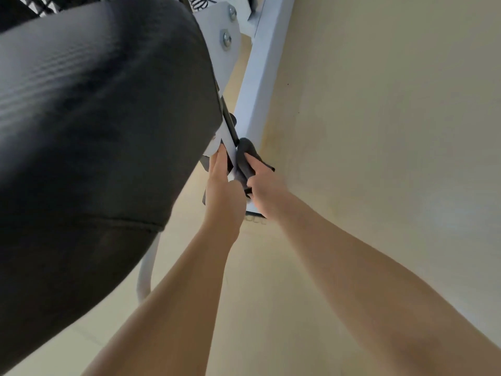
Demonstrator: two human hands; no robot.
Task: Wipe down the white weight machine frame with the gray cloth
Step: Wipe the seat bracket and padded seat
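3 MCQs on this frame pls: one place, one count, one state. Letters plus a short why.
1. Where is the gray cloth?
A. On the floor
B. Against the white frame bar, under the right hand
C. Draped over the seat pad

2. How many bolts show on the white bracket near the top?
A. Two
B. Four
C. None

3. What is the left hand doing?
A. Hanging free
B. Holding a spray bottle
C. Resting on the frame beside the black pad

Key: 1 B, the right hand presses it to the white frame bar; 2 A, two bolt heads show; 3 C, its fingers lie along the bar.
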